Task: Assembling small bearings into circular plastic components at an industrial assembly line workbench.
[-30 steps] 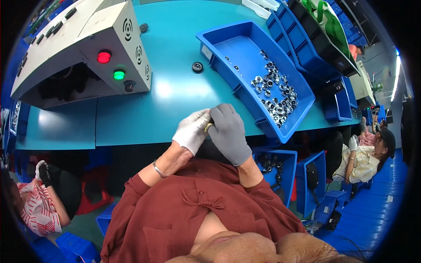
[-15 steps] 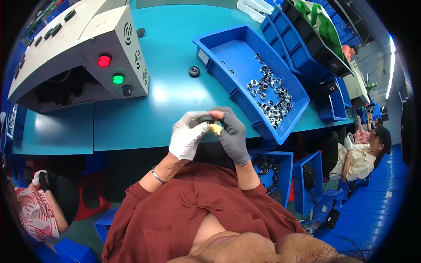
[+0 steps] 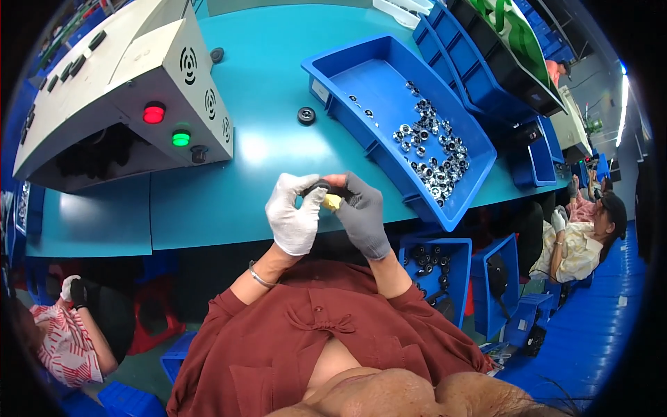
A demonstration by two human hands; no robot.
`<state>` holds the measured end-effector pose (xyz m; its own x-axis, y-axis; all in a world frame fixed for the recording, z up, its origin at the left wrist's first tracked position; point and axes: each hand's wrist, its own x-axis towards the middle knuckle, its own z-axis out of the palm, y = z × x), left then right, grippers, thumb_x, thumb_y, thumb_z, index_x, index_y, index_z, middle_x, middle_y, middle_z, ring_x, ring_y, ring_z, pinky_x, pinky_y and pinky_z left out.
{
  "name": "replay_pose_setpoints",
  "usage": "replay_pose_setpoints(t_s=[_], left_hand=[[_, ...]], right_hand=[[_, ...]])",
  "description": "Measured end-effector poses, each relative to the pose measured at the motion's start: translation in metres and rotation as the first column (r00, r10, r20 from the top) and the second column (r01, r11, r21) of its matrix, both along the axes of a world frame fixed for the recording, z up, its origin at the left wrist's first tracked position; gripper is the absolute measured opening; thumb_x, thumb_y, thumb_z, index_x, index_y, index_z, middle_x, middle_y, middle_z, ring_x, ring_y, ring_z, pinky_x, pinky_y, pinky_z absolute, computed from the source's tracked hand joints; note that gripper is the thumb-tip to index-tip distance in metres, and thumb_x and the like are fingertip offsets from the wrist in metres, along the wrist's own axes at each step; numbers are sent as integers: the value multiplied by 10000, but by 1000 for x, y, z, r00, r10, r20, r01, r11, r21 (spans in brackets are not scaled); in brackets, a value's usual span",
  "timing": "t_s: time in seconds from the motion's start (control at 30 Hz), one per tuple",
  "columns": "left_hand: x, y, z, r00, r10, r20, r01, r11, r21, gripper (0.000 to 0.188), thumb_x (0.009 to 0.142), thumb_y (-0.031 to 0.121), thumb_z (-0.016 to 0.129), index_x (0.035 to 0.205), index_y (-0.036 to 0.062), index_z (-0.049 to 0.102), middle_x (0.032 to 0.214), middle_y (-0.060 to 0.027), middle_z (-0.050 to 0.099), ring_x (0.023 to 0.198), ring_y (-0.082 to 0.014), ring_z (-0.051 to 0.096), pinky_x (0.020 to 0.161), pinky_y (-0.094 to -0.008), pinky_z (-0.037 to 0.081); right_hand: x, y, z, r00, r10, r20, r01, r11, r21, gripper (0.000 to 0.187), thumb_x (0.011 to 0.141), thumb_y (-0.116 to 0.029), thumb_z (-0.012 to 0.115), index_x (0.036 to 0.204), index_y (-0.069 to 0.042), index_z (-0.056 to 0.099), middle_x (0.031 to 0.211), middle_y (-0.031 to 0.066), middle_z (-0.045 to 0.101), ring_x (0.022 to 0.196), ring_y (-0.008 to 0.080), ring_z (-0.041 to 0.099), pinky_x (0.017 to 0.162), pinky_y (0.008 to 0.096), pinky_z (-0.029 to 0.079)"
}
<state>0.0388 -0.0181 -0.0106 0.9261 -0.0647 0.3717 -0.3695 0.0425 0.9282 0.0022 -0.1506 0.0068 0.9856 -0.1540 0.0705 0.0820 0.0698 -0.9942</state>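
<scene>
In front of my chest, at the table's near edge, both hands meet around a small black rubber wheel [image 3: 319, 186]. My left hand [image 3: 292, 217], in a white glove, is closed on it with thumb and fingers, covering much of it. My right hand [image 3: 365, 217] wears a grey glove with a bare fingertip; its fingers are closed against the wheel's right side. A crumpled yellow piece [image 3: 332, 201] sits at the right thumb; whether it is wrapped round the thumb or held, I cannot tell. Another black wheel with a hub [image 3: 306, 115] lies on the table beyond my hands.
A blue bin [image 3: 377, 148] holding many shiny hubs stands at right. The white machine [image 3: 198, 104] with red and green lamps is at left, black wheels on top. Below the table edge, a blue crate [image 3: 455, 278] holds black wheels. Co-workers [image 3: 580, 240] [image 3: 66, 340] sit on both sides.
The wheel in my hands has tilted, and my left fingers now cover more of it. Both hands have shifted slightly left. The whole view has moved a little.
</scene>
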Motion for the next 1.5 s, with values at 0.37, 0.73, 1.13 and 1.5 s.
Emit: replay_pose_setpoints(t_s=[0.37, 0.73, 1.13, 1.5], left_hand=[[19, 10, -2, 801, -303, -517, 261, 953, -154, 161, 889, 7, 735, 1018, -13, 641, 875, -25, 677, 769, -71, 612, 700, -224, 510], [15, -1, -18, 919, -129, -374, 170, 982, 79, 170, 883, 0, 748, 1007, -8, 632, 900, -52, 698, 792, -88, 640, 683, -239, 535], [9, 8, -2, 797, -303, -522, 231, 952, -201, 222, 941, 39, 683, 1140, -39, 621, 984, -90, 697, 813, -129, 676, 730, -254, 562], [0, 6, -17, 844, -259, -469, 130, 948, -290, 257, 924, 112, 741, 1114, -34, 648, 932, -54, 696, 754, -100, 640, 689, -229, 529]], right_hand=[[7, -12, 6, 987, 14, 160, 40, 941, -335, 402, 789, 68, 609, 1176, 8, 702, 943, 92, 614, 855, 169, 603, 775, 279, 487], [-1, -11, -23, 979, -32, 202, 107, 922, -372, 391, 819, 72, 580, 1190, 32, 695, 927, 70, 589, 833, 142, 587, 741, 250, 476], [0, -20, -16, 1000, 6, 30, -3, 992, -127, 325, 958, -18, 535, 1258, 42, 644, 1054, 26, 645, 949, 74, 574, 831, 229, 469], [4, -6, -14, 996, -18, 84, 24, 997, -69, 277, 954, -23, 558, 1186, -9, 708, 1009, 30, 639, 893, 89, 570, 790, 228, 448]])
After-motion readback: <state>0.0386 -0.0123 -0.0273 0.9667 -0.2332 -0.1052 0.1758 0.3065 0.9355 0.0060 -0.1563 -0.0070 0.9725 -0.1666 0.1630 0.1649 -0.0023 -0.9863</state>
